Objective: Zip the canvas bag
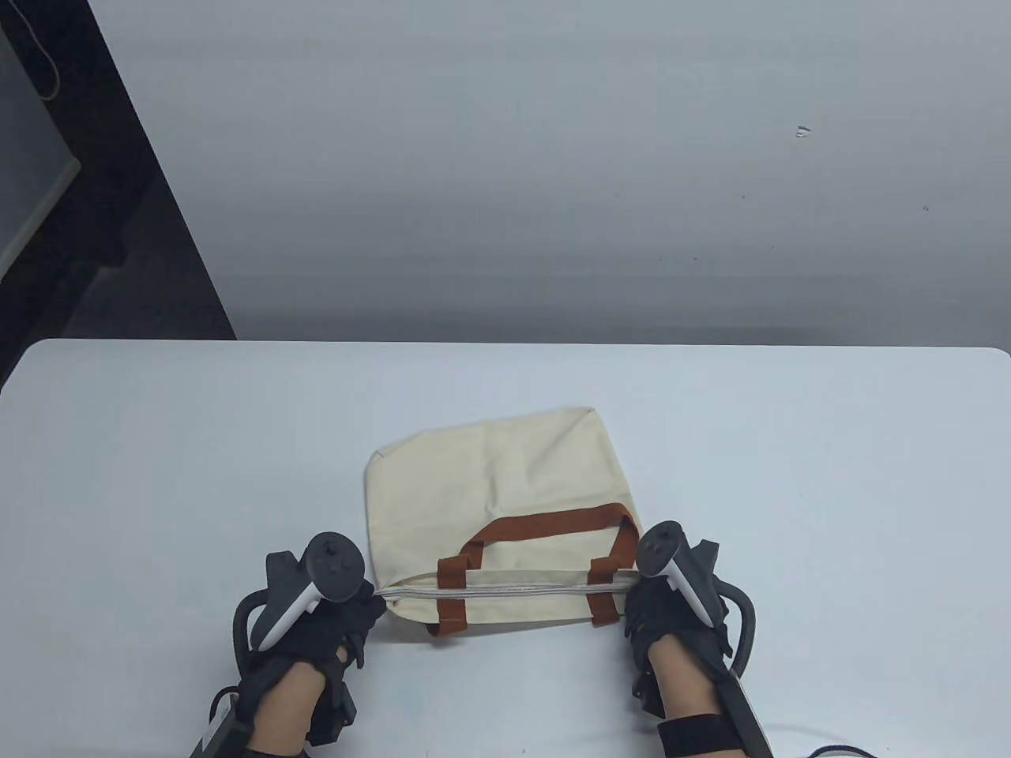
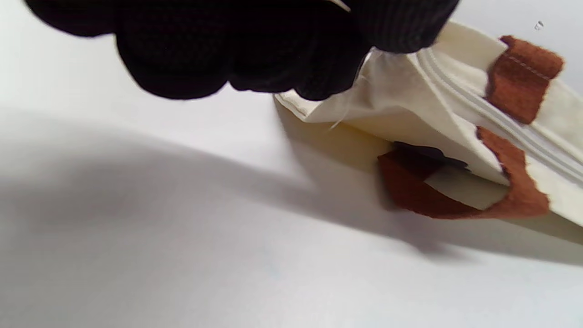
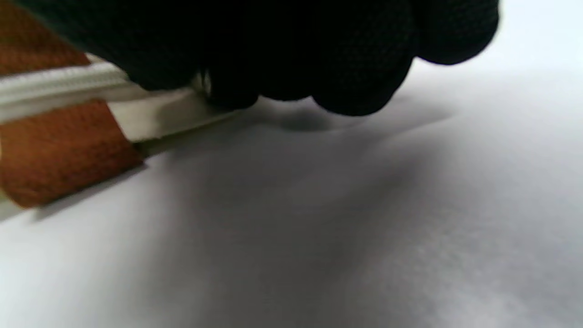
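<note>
A: Hands first, since they sit closest. The left hand (image 1: 316, 624) pinches the left end of the bag's mouth; in the left wrist view its fingers (image 2: 255, 50) bunch the cream cloth right at the corner. The right hand (image 1: 671, 612) is curled over the opposite end of the mouth.

B: Is the right one holding the zipper pull?

A: Can't tell for sure. In the right wrist view its fingers (image 3: 282, 59) close down on the end of the zipper (image 3: 59, 86), and something small glints under them, but the pull itself is hidden.

B: And the zipper between the hands?

A: It runs as a pale, taut line from one hand to the other (image 1: 505, 588), and its two sides look joined along the stretch that shows. I'd judge the closing done or nearly done, with only the last bit under the right hand unknown.

B: Where's the bag?

A: The bag (image 1: 490, 482) lies flat on the table (image 1: 158, 474), mouth toward the person, body stretching away. One brown handle (image 1: 553, 525) loops over the upper face; the other (image 2: 451, 200) is tucked under the near edge.

B: What's left?

A: Probably letting go, if the pull has reached the end.
</note>
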The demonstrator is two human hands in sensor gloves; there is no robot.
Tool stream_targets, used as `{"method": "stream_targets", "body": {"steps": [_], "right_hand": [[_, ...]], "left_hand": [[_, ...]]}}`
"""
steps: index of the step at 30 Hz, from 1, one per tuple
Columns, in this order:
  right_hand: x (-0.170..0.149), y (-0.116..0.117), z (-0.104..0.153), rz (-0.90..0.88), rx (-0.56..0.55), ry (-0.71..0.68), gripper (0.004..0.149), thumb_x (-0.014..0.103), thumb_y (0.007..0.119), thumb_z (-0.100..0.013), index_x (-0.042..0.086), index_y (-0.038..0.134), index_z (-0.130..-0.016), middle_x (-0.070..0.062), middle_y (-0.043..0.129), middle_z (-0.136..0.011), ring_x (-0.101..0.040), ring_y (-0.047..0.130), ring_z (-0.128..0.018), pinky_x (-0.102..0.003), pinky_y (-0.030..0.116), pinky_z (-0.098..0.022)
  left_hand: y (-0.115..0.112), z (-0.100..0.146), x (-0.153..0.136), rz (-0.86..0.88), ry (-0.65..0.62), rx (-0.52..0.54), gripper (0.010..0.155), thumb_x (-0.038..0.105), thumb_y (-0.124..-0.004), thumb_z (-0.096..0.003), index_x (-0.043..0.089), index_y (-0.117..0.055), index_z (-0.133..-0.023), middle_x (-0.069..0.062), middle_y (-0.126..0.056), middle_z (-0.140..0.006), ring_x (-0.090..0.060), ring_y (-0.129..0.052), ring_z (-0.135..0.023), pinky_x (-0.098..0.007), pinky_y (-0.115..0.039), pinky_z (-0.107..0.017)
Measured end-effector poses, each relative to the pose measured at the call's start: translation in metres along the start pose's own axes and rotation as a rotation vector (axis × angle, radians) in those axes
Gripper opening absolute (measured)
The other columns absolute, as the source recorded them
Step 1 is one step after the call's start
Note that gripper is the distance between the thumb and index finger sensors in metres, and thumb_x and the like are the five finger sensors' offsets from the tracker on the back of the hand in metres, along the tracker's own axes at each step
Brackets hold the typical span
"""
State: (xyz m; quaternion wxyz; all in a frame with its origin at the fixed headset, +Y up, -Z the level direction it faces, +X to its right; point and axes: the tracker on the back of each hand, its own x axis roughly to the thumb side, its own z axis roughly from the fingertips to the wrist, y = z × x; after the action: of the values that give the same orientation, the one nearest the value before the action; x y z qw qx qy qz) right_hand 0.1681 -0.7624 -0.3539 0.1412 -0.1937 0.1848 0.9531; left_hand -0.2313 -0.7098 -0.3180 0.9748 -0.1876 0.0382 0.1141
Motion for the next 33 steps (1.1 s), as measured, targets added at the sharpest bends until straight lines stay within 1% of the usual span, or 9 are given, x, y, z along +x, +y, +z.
{"method": "stream_targets", "body": {"steps": [7,15,17,19,21,23,25,30,33], "right_hand": [[-0.01,-0.022,0.011,-0.16,-0.08,-0.049,0.04,0.041,0.072,-0.04,0.017,0.077,-0.072,-0.008,0.08,-0.064,-0.028,0.083,-0.046,-0.051,0.066,-0.044],[-0.009,-0.026,0.016,-0.186,-0.108,-0.087,0.039,0.041,0.073,-0.04,0.017,0.078,-0.071,-0.008,0.081,-0.063,-0.027,0.084,-0.045,-0.05,0.067,-0.042],[-0.009,-0.026,0.016,-0.186,-0.104,-0.088,0.039,0.041,0.073,-0.039,0.017,0.078,-0.071,-0.008,0.081,-0.063,-0.027,0.084,-0.045,-0.05,0.067,-0.042],[-0.009,-0.026,0.016,-0.188,-0.088,-0.095,0.039,0.041,0.073,-0.04,0.017,0.078,-0.071,-0.008,0.081,-0.063,-0.027,0.084,-0.045,-0.05,0.067,-0.042],[-0.01,-0.027,0.016,-0.202,-0.086,-0.099,0.039,0.04,0.073,-0.04,0.017,0.078,-0.071,-0.008,0.081,-0.063,-0.028,0.084,-0.045,-0.05,0.067,-0.042],[-0.012,-0.029,0.017,-0.222,-0.088,-0.104,0.039,0.04,0.073,-0.04,0.017,0.078,-0.071,-0.008,0.081,-0.063,-0.028,0.084,-0.045,-0.05,0.067,-0.043],[-0.013,-0.032,0.018,-0.243,-0.09,-0.111,0.039,0.04,0.073,-0.04,0.017,0.078,-0.071,-0.008,0.081,-0.064,-0.028,0.084,-0.045,-0.051,0.067,-0.043],[-0.014,-0.047,0.028,-0.327,-0.161,-0.166,0.039,0.038,0.072,-0.041,0.017,0.077,-0.073,-0.009,0.079,-0.067,-0.03,0.083,-0.049,-0.052,0.065,-0.045],[-0.007,-0.06,0.044,-0.367,-0.264,-0.275,0.04,0.035,0.07,-0.042,0.016,0.075,-0.077,-0.01,0.078,-0.072,-0.032,0.082,-0.056,-0.055,0.062,-0.049]], "left_hand": [[-0.013,0.006,0.013,-0.108,0.018,-0.203,0.042,0.051,-0.074,-0.0379,0.03,-0.093,-0.069,0.0,-0.102,-0.049,-0.027,-0.1,-0.035,-0.049,-0.081,-0.036],[-0.05,-0.015,0.015,-0.259,0.112,-0.335,0.042,0.051,-0.074,-0.0378,0.03,-0.093,-0.069,0.0,-0.102,-0.049,-0.027,-0.1,-0.035,-0.049,-0.081,-0.036],[-0.053,-0.018,0.015,-0.279,0.122,-0.342,0.041,0.051,-0.073,-0.0377,0.03,-0.092,-0.068,0.001,-0.102,-0.05,-0.026,-0.1,-0.035,-0.048,-0.081,-0.037],[-0.052,-0.018,0.016,-0.282,0.123,-0.304,0.042,0.052,-0.073,-0.0375,0.03,-0.092,-0.068,0.0,-0.102,-0.052,-0.027,-0.1,-0.036,-0.049,-0.081,-0.037],[-0.047,-0.016,0.014,-0.276,0.138,-0.313,0.05,0.058,-0.071,-0.0353,0.032,-0.09,-0.074,0.001,-0.102,-0.06,-0.026,-0.101,-0.042,-0.049,-0.08,-0.04],[-0.035,-0.01,0.009,-0.224,0.135,-0.268,0.061,0.064,-0.072,-0.0308,0.032,-0.086,-0.081,0.0,-0.101,-0.068,-0.027,-0.102,-0.047,-0.05,-0.08,-0.043],[-0.018,-0.004,0.001,-0.127,0.135,-0.191,0.065,0.066,-0.068,-0.031,0.03,-0.085,-0.083,-0.002,-0.1,-0.072,-0.028,-0.102,-0.052,-0.051,-0.08,-0.044],[0.019,0.015,-0.014,0.144,0.045,0.192,0.062,0.064,-0.065,-0.0351,0.033,-0.081,-0.086,-0.002,-0.094,-0.083,-0.03,-0.099,-0.067,-0.053,-0.077,-0.051],[0.029,0.026,-0.01,0.223,-0.044,0.312,0.06,0.061,-0.064,-0.0375,0.037,-0.073,-0.091,-0.001,-0.082,-0.098,-0.031,-0.089,-0.084,-0.056,-0.073,-0.058]]}}
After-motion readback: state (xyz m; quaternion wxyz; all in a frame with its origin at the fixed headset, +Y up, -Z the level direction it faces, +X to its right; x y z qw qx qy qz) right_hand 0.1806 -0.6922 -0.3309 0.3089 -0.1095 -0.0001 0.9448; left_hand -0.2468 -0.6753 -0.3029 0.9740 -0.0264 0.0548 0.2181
